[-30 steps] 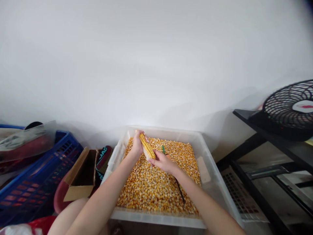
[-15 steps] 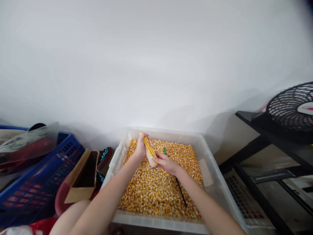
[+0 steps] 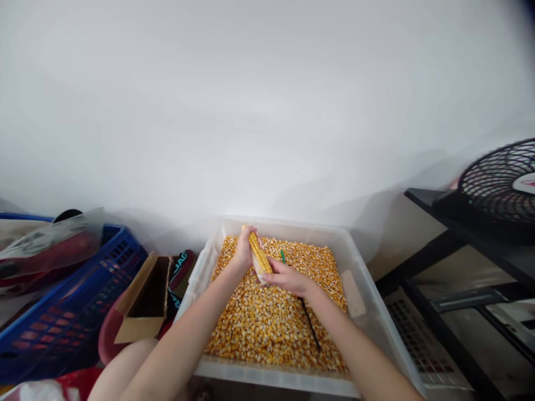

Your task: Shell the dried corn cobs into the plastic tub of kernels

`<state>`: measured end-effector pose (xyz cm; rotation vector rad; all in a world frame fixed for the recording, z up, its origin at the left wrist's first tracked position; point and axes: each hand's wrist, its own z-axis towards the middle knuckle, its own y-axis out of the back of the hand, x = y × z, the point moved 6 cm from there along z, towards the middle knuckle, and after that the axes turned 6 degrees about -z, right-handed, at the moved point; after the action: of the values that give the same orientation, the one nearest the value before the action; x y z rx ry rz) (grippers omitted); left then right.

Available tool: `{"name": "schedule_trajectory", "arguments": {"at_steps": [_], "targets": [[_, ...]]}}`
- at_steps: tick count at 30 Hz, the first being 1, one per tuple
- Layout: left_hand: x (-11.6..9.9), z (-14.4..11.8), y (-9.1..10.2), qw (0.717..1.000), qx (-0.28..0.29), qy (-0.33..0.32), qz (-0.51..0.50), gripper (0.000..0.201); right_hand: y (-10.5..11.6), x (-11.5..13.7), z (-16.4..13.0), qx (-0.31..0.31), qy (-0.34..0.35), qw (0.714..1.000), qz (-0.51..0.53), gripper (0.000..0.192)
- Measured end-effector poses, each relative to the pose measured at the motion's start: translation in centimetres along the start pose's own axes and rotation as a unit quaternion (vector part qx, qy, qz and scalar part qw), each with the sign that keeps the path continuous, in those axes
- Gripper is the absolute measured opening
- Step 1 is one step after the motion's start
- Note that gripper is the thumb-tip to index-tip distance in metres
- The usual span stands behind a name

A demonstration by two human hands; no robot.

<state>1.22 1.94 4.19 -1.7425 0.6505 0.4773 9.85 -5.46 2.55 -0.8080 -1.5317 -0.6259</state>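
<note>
A partly stripped ear of corn (image 3: pixel 259 253) is held tilted above a clear plastic bin (image 3: pixel 360 262). My left hand (image 3: pixel 246 249) wraps around its upper end. At the lower end, my right hand (image 3: pixel 288 277) grips it, thumb on the near side; some fingers are hidden behind the cob. A pale bare strip shows along the cob's left side, with yellow kernels on the rest. Loose corn kernels (image 3: pixel 267 328) fill much of the bin. Among them lies a thin black tool (image 3: pixel 310 326), partly hidden by my right hand, and a green piece (image 3: pixel 283 256) shows just beyond that hand.
To the left stand a blue plastic basket (image 3: pixel 71 312) with bagged items, an open cardboard box (image 3: pixel 144 320) and a reddish tub (image 3: pixel 106 340). On the right, a black fan (image 3: pixel 497 184) sits on a black stand (image 3: pixel 438 328). A white wall (image 3: pixel 267 111) rises behind the bin.
Both hands still hold the ear of corn, and my right thumb has moved slightly down it. The whole view has shifted a little, so things appear slightly farther right.
</note>
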Motion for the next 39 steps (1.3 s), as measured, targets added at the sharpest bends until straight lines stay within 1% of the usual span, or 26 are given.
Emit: {"name": "schedule_trajectory", "arguments": {"at_steps": [1,5,6,8,10,11,12,15,17,20,22,25,27,29,30,32,34,35,37,39], "targets": [[0.0,0.0,0.0,1.000,0.001,0.002,0.002,0.016,0.0,0.1,-0.1,0.002,0.000,1.000,-0.002,0.059],[-0.2,0.0,0.0,0.999,-0.002,-0.010,0.037,0.014,0.6,-0.1,-0.1,-0.077,-0.007,0.995,-0.056,0.065],[-0.2,0.0,0.0,0.999,-0.004,-0.010,0.037,0.014,0.6,-0.1,-0.1,-0.075,-0.010,0.996,-0.051,0.065],[-0.3,0.1,0.0,1.000,-0.002,0.001,0.021,0.014,0.4,0.2,-0.3,-0.028,-0.017,0.999,-0.009,0.066],[-0.4,0.2,-0.1,1.000,0.006,0.025,-0.003,0.015,0.1,0.7,-0.6,0.044,-0.015,0.997,0.057,0.067],[-0.5,0.2,-0.1,0.999,0.012,0.036,-0.015,0.016,0.1,1.0,-0.8,0.062,-0.010,0.995,0.076,0.068],[-0.6,0.2,-0.1,0.999,0.017,0.043,-0.026,0.016,0.2,1.2,-0.9,0.065,-0.005,0.994,0.084,0.069],[-1.1,0.1,-0.3,0.998,0.031,0.034,-0.049,0.015,0.3,1.4,-0.8,0.010,0.007,0.999,0.045,0.068],[-1.4,0.0,-0.4,0.997,0.045,0.019,-0.057,0.015,-0.1,1.4,-0.6,-0.027,0.011,1.000,0.003,0.068],[-1.7,-0.2,-0.6,0.996,0.058,0.001,-0.061,0.016,-0.7,1.4,-0.6,-0.062,0.021,0.996,-0.068,0.068],[-1.8,-0.2,-0.6,0.997,0.050,-0.008,-0.057,0.016,-0.8,1.3,-0.6,-0.088,0.036,0.988,-0.119,0.065],[-1.9,-0.1,-0.3,0.998,0.023,-0.010,-0.055,0.016,-0.6,1.1,-0.8,-0.129,0.060,0.971,-0.189,0.057],[-1.9,0.1,0.0,0.998,0.002,-0.006,-0.064,0.016,-0.3,1.0,-0.8,-0.158,0.061,0.964,-0.205,0.054],[-1.9,0.4,0.4,0.997,-0.007,0.017,-0.075,0.016,-0.1,0.8,-0.6,-0.155,0.050,0.974,-0.156,0.056],[-1.9,0.5,0.5,0.996,-0.005,0.031,-0.081,0.016,-0.1,0.9,-0.5,-0.136,0.042,0.984,-0.109,0.058],[-1.9,0.7,0.5,0.993,0.013,0.061,-0.096,0.016,-0.6,1.1,-0.4,-0.076,0.032,0.997,-0.004,0.063],[-2.0,0.8,0.5,0.990,0.033,0.072,-0.118,0.015,-0.9,1.6,-0.5,-0.026,0.031,0.997,0.071,0.068],[-2.0,0.8,0.5,0.988,0.040,0.077,-0.125,0.014,-1.0,1.7,-0.5,-0.017,0.031,0.995,0.090,0.071],[-1.9,0.7,0.4,0.987,0.043,0.085,-0.132,0.014,-0.9,1.7,-0.6,-0.025,0.032,0.994,0.098,0.075],[-1.9,0.6,0.4,0.988,0.038,0.077,-0.131,0.015,-0.7,1.4,-0.6,-0.046,0.032,0.995,0.080,0.076]]}}
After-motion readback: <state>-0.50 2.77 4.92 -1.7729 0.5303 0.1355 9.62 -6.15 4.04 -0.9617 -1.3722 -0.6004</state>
